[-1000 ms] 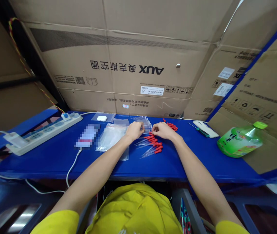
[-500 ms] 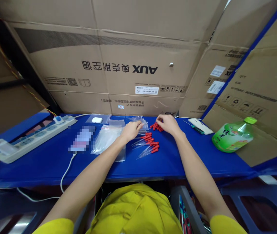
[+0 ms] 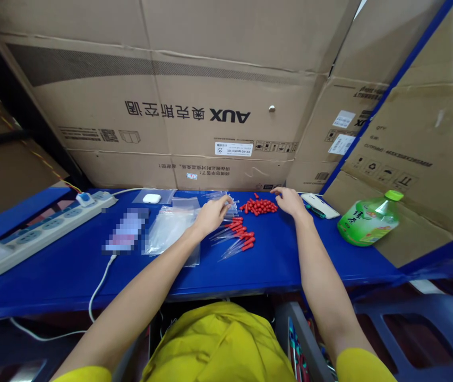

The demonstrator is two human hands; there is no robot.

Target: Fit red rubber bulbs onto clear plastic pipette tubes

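My left hand [image 3: 211,214] rests on the blue table [image 3: 274,260] with its fingers curled and pinched on a thin clear dropper tube [image 3: 230,202]. Just right of it lies a row of clear droppers with red bulbs [image 3: 239,236]. Farther back sits a small heap of loose red rubber bulbs [image 3: 260,206]. My right hand [image 3: 288,200] is at the right end of that heap, fingers spread and slightly bent, holding nothing I can see. A stack of clear plastic bags [image 3: 170,227] lies left of my left hand.
A white power strip [image 3: 39,231] and cable run along the left. A phone [image 3: 125,236], a white earbud case [image 3: 152,198], a white device with a screwdriver [image 3: 319,206] and a green bottle on its side [image 3: 367,218] are on the table. Cardboard boxes [image 3: 194,106] wall the back.
My right hand left the droppers and moved back and right, past the heap of red bulbs to its right end. My left hand stayed by the tubes. The view shifted a little right.
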